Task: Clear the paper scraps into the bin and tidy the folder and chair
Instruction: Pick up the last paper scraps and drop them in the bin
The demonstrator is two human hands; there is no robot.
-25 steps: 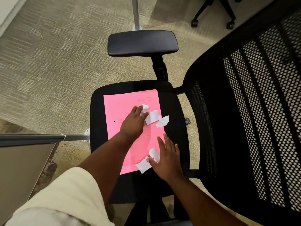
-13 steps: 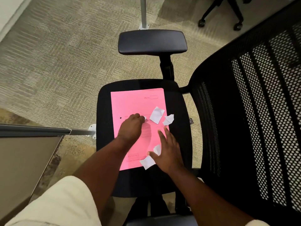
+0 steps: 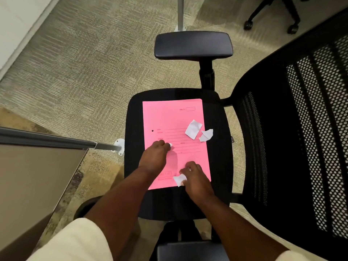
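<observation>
A pink folder point(image 3: 169, 117) lies flat on the black seat of an office chair point(image 3: 216, 166). Two white paper scraps point(image 3: 193, 129) rest loose near the folder's right edge, the smaller one point(image 3: 206, 135) half off it. My left hand point(image 3: 155, 157) is curled shut on a scrap whose white tip point(image 3: 170, 145) shows at the fingertips. My right hand point(image 3: 195, 178) sits on the folder's near right corner with its fingers closed on another white scrap point(image 3: 179, 179). No bin is in view.
The chair's mesh backrest point(image 3: 305, 138) fills the right side, and its armrests point(image 3: 193, 45) stand far and near. A desk edge point(image 3: 37, 166) lies at the left. A metal post point(image 3: 180, 14) and another chair's wheeled base point(image 3: 273, 17) stand on the carpet beyond.
My left hand drew back from the scraps with one closed in its fingers. My right hand went from flat and open to closed on the near scrap.
</observation>
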